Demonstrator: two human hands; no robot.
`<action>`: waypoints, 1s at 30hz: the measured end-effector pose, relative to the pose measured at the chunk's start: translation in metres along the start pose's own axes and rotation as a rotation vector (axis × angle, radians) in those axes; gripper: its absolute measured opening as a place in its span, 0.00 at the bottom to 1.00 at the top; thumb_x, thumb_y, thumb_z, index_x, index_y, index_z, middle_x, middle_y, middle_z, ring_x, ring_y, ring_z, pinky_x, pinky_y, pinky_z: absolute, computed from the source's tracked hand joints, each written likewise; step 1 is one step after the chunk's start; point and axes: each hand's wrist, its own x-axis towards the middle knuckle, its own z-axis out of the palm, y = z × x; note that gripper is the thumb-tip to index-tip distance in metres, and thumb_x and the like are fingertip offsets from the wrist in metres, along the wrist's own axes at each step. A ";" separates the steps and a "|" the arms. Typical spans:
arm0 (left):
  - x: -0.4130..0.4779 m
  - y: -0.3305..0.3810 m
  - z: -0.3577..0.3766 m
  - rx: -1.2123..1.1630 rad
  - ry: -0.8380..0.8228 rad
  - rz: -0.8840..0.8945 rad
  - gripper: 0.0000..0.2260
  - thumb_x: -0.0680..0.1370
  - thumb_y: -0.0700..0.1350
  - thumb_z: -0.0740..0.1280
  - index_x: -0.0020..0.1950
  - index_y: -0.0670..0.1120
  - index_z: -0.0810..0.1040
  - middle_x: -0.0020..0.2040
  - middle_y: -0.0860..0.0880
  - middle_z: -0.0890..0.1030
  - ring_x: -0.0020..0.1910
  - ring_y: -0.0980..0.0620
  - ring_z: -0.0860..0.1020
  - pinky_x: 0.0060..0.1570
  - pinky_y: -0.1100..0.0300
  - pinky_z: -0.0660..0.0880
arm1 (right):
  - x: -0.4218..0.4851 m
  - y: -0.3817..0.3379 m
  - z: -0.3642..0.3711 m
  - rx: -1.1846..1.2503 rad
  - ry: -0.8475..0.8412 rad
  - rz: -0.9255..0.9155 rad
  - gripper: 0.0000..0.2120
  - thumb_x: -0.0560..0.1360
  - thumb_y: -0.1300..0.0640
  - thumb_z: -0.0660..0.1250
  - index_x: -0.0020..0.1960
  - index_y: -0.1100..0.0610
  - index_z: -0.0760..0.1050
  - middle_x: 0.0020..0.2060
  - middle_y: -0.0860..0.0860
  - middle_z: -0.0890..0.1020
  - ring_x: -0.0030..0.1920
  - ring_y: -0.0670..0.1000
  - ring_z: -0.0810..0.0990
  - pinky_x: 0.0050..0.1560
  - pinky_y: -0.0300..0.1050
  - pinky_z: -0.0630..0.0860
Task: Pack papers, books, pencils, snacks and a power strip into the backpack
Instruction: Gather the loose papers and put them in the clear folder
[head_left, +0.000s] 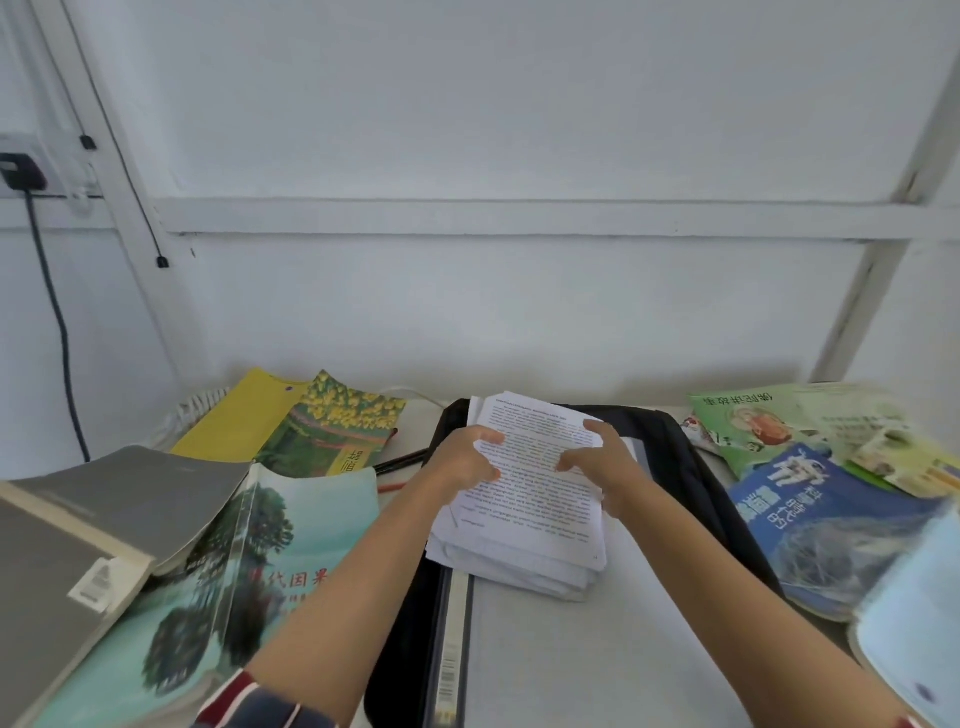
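A thick stack of printed papers lies over the open black backpack in the middle of the table. My left hand grips the stack's left edge, fingers curled over the top sheet. On the right side my right hand holds the same stack, thumb and fingers on the top page. A large white sheet or folder lies under the stack, inside the backpack. Dark pencils and an orange one lie left of the backpack.
Books on the left: a grey one, a teal tree-cover one, a yellow-green one. Right side holds a blue book, a green booklet and snack packets. A white wall stands close behind the table.
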 end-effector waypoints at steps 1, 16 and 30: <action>-0.001 0.000 0.000 -0.011 0.003 -0.008 0.22 0.74 0.30 0.67 0.66 0.45 0.72 0.66 0.45 0.71 0.54 0.50 0.72 0.44 0.64 0.72 | -0.002 -0.001 0.000 0.052 -0.004 -0.008 0.33 0.71 0.74 0.63 0.71 0.54 0.59 0.57 0.54 0.68 0.57 0.53 0.65 0.56 0.47 0.66; -0.031 0.016 -0.011 -0.381 0.199 0.322 0.23 0.70 0.28 0.68 0.58 0.52 0.77 0.62 0.54 0.71 0.61 0.55 0.72 0.48 0.71 0.74 | -0.016 0.002 -0.019 0.476 -0.124 -0.086 0.22 0.67 0.74 0.67 0.53 0.51 0.78 0.58 0.48 0.76 0.53 0.51 0.75 0.49 0.48 0.74; -0.043 0.056 -0.007 -0.495 0.035 0.496 0.23 0.73 0.25 0.63 0.54 0.52 0.80 0.58 0.59 0.78 0.64 0.58 0.73 0.64 0.64 0.69 | -0.028 -0.026 -0.062 0.475 -0.236 -0.576 0.23 0.68 0.77 0.64 0.55 0.55 0.78 0.54 0.46 0.82 0.57 0.51 0.79 0.55 0.44 0.79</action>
